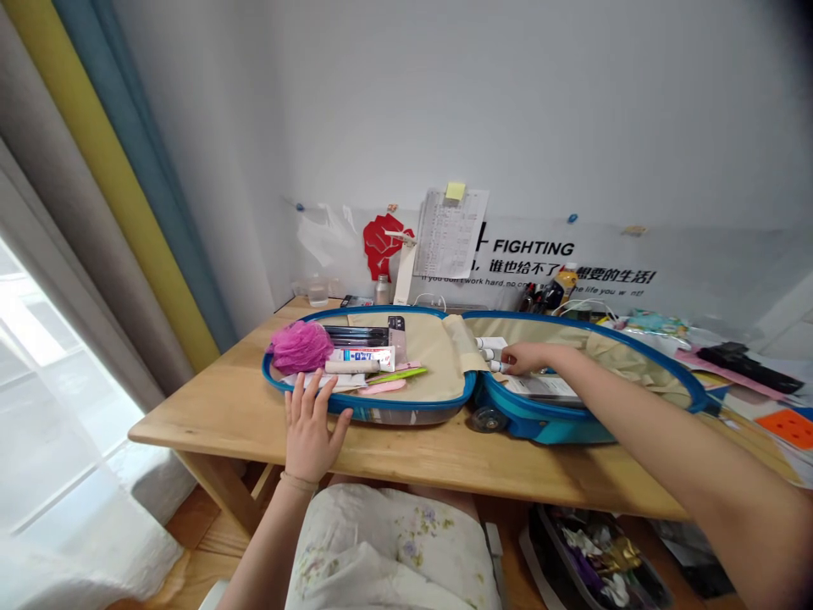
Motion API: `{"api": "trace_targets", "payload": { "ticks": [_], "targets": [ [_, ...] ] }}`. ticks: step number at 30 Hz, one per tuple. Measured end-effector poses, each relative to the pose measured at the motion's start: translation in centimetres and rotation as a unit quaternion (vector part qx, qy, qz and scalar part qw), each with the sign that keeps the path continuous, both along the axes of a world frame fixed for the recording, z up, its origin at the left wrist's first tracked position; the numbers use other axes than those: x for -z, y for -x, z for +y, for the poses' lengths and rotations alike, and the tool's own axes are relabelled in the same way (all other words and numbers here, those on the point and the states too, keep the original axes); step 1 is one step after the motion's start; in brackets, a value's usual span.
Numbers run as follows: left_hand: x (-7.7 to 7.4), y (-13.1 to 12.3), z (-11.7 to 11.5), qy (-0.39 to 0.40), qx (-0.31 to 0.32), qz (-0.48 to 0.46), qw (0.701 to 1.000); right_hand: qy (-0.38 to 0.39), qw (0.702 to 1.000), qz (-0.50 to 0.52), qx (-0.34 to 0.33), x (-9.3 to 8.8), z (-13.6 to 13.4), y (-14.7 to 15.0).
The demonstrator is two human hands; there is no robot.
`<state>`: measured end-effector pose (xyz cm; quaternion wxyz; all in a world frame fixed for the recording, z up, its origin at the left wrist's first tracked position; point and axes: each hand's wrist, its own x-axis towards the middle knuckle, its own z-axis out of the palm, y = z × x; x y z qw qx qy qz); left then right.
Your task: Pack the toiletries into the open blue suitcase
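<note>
A blue suitcase (406, 413) lies spread wide on the wooden table. Its left half holds a pink bath puff (301, 346), a toothpaste tube (365, 357), a pack of dark, slim items (352, 335) and a green item (412, 373). My left hand (313, 428) rests at the front rim of that half, fingers spread, holding nothing. My right hand (526, 358) reaches into the right half with its fingers closed around a small white bottle (499, 366). Beside it is another white bottle (490, 343). A grey, flat box (539, 387) lies below my right wrist.
Behind the suitcase stand a small metallic bottle (382, 290), a glass (318, 292) and an orange-labelled bottle (564, 284). Papers and an orange item (786, 429) cover the table's right end. An open bin (594, 551) with rubbish sits below the table edge.
</note>
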<state>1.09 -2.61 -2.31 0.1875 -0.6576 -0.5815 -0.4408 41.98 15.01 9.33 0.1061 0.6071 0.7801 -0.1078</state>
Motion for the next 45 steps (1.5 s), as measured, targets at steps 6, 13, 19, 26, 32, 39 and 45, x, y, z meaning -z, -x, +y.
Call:
{"api": "trace_targets", "payload": {
  "ticks": [6,13,19,26,32,39,45],
  "targets": [
    [0.1,0.0,0.1,-0.001,0.005,0.000,1.000,-0.072,0.997,0.009,0.020,-3.1,-0.7,0.4],
    [0.2,0.0,0.0,0.004,-0.005,0.005,1.000,-0.168,0.981,0.092,-0.014,-7.3,-2.5,5.5],
    [0.0,-0.1,0.0,-0.006,-0.001,0.011,1.000,-0.096,0.974,0.114,-0.169,-4.3,-3.5,14.5],
    [0.0,0.0,0.0,-0.006,0.001,0.009,1.000,-0.024,0.962,0.084,-0.259,-1.3,-3.4,18.9],
    [0.3,0.1,0.1,-0.008,0.001,0.009,1.000,0.003,0.962,0.041,-0.270,-0.9,-3.6,20.2],
    [0.2,0.0,0.1,-0.005,0.000,0.009,1.000,-0.058,0.970,0.014,-0.235,-0.5,-4.7,21.7],
    [0.2,0.0,0.1,-0.013,0.002,0.011,1.000,-0.095,0.972,0.030,-0.213,0.5,-4.9,22.5]
  ]
}}
